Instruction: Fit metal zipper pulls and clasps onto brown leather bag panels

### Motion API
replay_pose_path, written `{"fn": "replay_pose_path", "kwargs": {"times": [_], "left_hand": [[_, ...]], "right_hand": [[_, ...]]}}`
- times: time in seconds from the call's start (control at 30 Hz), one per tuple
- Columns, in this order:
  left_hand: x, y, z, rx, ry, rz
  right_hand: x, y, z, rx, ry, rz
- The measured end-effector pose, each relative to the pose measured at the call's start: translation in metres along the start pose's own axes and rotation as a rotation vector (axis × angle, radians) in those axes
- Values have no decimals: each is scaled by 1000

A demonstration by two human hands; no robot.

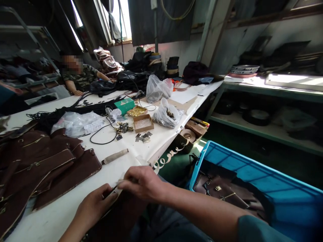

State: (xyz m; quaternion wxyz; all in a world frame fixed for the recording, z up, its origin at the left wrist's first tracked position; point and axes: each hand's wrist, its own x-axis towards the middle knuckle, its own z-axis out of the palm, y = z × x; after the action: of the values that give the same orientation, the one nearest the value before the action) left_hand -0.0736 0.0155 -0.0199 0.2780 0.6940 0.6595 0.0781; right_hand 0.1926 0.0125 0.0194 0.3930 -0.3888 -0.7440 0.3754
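left hand: clamped on dark brown leather-look panel | right hand: pinched on its far edge, fingertips blurred | panel: over lap, near white table | tip: keep edge taut, pinch close to left thumb

super bright blue bin, deep reddish-brown bags, plain white table, green box, shiny gold bits, camo-print shirt
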Motion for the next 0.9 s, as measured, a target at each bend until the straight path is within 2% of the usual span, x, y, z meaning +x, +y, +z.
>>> {"fn": "replay_pose_path", "kwargs": {"times": [0.1, 0.17, 0.23, 0.33, 0.53, 0.67, 0.77, 0.8, 0.83, 0.9], "left_hand": [[-6, -2, 0, -61, -22, -29], [-9, -3, -1, -117, -44, -34], [-13, -2, -4, -167, -71, -45], [-20, 3, -11, -222, -98, -64], [-34, 14, -21, -254, -82, -94], [-39, 28, -24, -192, -42, -26], [-39, 45, -24, -161, -34, 65], [-38, 51, -24, -163, -34, 81], [-37, 56, -23, -173, -36, 92], [-35, 66, -22, -223, -43, 104]], "right_hand": [[-21, 43, -38, 226, 198, 373], [-35, 76, -61, 208, 292, 509], [-43, 105, -77, 163, 332, 591], [-39, 135, -84, 130, 365, 642], [-17, 169, -73, 78, 399, 715], [-22, 169, -79, -19, 480, 728], [-34, 144, -83, -75, 605, 645], [-40, 132, -81, -47, 597, 583], [-46, 117, -77, 22, 543, 488], [-59, 86, -66, 233, 203, 304]]}}
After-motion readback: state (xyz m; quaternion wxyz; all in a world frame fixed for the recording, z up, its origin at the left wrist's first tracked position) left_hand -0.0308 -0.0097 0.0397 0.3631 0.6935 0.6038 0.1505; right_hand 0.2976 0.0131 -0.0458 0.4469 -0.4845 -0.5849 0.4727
